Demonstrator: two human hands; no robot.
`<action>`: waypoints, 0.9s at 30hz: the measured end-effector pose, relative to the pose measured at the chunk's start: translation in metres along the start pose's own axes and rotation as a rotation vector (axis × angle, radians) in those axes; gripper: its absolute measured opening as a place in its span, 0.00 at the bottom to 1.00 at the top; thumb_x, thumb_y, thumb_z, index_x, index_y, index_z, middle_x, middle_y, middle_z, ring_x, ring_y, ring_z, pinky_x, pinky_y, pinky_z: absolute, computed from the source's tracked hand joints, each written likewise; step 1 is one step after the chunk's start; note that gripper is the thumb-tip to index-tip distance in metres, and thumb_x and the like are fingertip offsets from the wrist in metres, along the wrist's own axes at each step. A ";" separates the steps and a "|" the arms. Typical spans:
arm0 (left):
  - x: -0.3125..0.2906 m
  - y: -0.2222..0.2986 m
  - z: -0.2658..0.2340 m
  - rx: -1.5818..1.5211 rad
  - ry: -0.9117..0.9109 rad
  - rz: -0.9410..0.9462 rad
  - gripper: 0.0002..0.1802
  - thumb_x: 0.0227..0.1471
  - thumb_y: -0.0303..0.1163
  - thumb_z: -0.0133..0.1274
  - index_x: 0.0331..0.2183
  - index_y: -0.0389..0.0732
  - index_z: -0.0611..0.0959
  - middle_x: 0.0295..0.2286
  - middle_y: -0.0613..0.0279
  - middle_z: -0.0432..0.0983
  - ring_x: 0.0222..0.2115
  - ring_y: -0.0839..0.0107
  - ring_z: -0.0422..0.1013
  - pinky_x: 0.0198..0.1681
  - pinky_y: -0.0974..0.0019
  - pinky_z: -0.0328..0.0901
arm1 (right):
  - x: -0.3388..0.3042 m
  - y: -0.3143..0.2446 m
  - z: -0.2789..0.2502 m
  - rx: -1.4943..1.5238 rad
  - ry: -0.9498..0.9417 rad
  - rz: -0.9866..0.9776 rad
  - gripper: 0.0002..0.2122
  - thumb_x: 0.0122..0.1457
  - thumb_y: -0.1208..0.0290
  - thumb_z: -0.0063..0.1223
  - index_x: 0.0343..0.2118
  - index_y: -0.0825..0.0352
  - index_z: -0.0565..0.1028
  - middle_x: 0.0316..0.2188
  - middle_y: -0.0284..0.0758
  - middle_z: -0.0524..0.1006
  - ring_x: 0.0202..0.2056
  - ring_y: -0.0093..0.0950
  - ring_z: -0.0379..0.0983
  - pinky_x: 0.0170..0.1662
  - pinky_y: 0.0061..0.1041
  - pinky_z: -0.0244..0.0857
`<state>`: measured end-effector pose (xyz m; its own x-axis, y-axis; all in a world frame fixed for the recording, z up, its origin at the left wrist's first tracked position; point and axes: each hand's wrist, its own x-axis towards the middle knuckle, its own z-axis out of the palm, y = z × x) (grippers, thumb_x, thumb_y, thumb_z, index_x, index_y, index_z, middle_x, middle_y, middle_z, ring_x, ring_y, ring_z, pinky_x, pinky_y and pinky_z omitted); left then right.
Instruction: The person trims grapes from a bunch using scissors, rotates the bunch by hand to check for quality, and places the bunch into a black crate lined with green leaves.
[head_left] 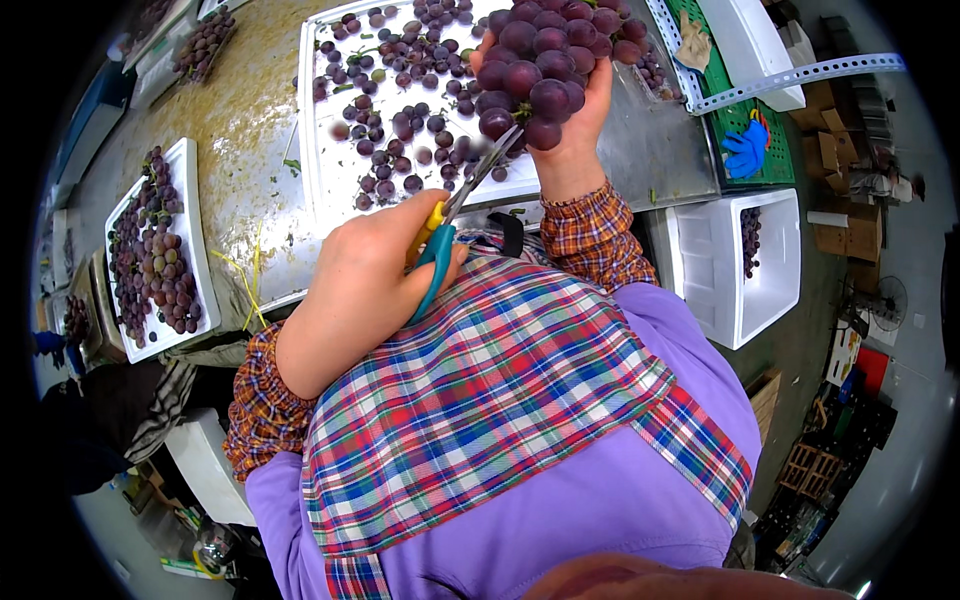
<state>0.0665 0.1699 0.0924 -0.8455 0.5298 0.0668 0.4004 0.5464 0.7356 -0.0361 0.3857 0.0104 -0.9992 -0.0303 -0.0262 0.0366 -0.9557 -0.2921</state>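
Observation:
My left hand (350, 270) is closed round the yellow and teal handles of a pair of scissors (468, 195). Their narrow metal blades point up and right, with the tips at the lower grapes of a bunch. That large bunch of dark purple grapes (545, 65) rests in my right hand (580, 130), which is turned palm up with fingers curled round its sides. Most of those fingers are hidden behind the fruit. Under the blades, a white tray (312, 150) holds many loose grapes (400, 125) and small clusters.
The tray lies on a metal table (265, 200). To the left stands another white tray with grape bunches (160, 255). At the right are a green crate (728, 130) with blue gloves (745, 150) on it, a perforated metal strip (800, 77) and a white foam box (735, 270).

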 end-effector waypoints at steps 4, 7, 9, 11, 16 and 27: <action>0.000 0.005 -0.003 0.344 0.125 0.055 0.24 0.42 0.32 0.61 0.42 0.34 0.76 0.20 0.54 0.75 0.21 0.57 0.73 0.24 0.58 0.66 | 0.008 -0.002 -0.010 0.069 -0.042 -0.056 0.27 0.60 0.44 0.34 0.52 0.60 0.66 0.47 0.37 0.71 0.49 0.39 0.68 0.53 0.46 0.62; 0.001 0.013 -0.012 0.492 0.131 0.066 0.24 0.40 0.31 0.61 0.42 0.35 0.75 0.19 0.57 0.74 0.20 0.58 0.72 0.24 0.58 0.65 | 0.002 -0.004 0.005 -0.132 -0.001 -0.217 0.18 0.64 0.53 0.36 0.45 0.61 0.71 0.41 0.33 0.74 0.43 0.31 0.71 0.47 0.34 0.67; 0.003 0.019 -0.017 0.540 0.122 0.086 0.20 0.39 0.30 0.61 0.37 0.36 0.75 0.18 0.59 0.73 0.20 0.60 0.72 0.24 0.60 0.64 | 0.003 -0.005 0.002 -0.163 0.003 -0.247 0.18 0.64 0.53 0.36 0.46 0.61 0.70 0.42 0.33 0.73 0.43 0.32 0.71 0.47 0.34 0.67; 0.005 0.024 -0.023 0.598 0.104 0.100 0.18 0.40 0.31 0.60 0.34 0.36 0.75 0.18 0.59 0.73 0.20 0.61 0.72 0.24 0.61 0.63 | 0.004 -0.005 0.000 -0.168 -0.006 -0.253 0.19 0.63 0.52 0.36 0.46 0.61 0.70 0.42 0.33 0.73 0.44 0.32 0.70 0.48 0.35 0.66; 0.007 0.037 -0.031 0.732 -0.004 0.030 0.21 0.40 0.28 0.59 0.39 0.35 0.74 0.20 0.57 0.73 0.23 0.59 0.72 0.28 0.60 0.63 | 0.000 -0.010 0.003 -0.172 -0.043 -0.275 0.19 0.63 0.51 0.36 0.47 0.60 0.70 0.43 0.34 0.73 0.45 0.33 0.70 0.49 0.37 0.65; 0.013 0.046 -0.037 0.647 -0.100 0.023 0.12 0.41 0.27 0.58 0.29 0.36 0.72 0.19 0.54 0.73 0.23 0.55 0.72 0.28 0.57 0.64 | -0.003 -0.020 0.008 -0.121 -0.155 -0.318 0.21 0.62 0.49 0.37 0.49 0.60 0.68 0.46 0.35 0.71 0.47 0.35 0.68 0.52 0.40 0.62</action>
<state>0.0604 0.1780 0.1523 -0.8100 0.5864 -0.0087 0.5758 0.7979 0.1782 -0.0337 0.4021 0.0241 -0.9513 0.2092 0.2266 -0.2832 -0.8834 -0.3733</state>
